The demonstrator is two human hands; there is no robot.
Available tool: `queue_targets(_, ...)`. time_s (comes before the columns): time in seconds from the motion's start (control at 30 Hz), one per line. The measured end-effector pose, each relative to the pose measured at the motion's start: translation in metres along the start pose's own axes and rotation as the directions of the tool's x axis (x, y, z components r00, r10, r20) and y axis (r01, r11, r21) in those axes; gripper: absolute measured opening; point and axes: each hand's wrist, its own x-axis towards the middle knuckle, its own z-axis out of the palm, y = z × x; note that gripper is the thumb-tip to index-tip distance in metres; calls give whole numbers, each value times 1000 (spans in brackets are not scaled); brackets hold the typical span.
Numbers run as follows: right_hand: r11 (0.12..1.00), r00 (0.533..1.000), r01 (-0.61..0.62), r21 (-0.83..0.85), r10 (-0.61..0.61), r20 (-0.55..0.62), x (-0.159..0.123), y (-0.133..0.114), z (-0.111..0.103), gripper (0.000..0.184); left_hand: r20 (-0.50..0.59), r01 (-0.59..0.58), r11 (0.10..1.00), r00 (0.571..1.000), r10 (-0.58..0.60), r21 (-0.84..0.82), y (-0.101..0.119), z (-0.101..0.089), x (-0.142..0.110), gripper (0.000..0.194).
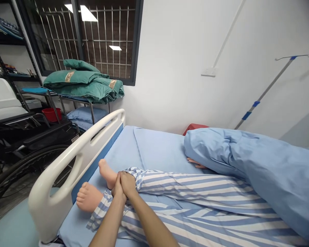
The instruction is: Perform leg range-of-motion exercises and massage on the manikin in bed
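Observation:
A manikin in blue-and-white striped trousers [185, 185] lies on the bed, its smooth feet toward the bed's end board. Both my hands are closed around the ankle of its far leg, side by side, just where the trouser cuff begins. My left hand [117, 188] grips on the side toward the far foot [107, 173]. Beside it, my right hand [128, 182] wraps over the bunched cuff [138, 175]. The near foot [89, 198] rests on the sheet below my left forearm. Fingertips on the underside of the ankle are hidden.
A white end board [77, 151] rises just left of the feet. A blue quilt [247, 154] covers the manikin's upper part; its hand [197, 163] peeks out. Left stand a wheelchair [48, 137] and folded green quilts [84, 82]. An IV pole [266, 89] leans at right.

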Motion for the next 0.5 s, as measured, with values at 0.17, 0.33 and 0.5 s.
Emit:
queue_targets(0.17,997,998,-64,50,65,-22,-7,-3,4,32,-348,-248,852,832,431,462,32,-29,6,35)
queue_targets(0.33,998,992,-63,25,60,109,4,-3,-4,35,-301,-307,681,724,621,665,27,-29,8,32)
queue_targets(0.5,998,972,-44,-34,50,231,24,-1,-5,24,-315,-119,847,895,318,518,15,-24,10,28)
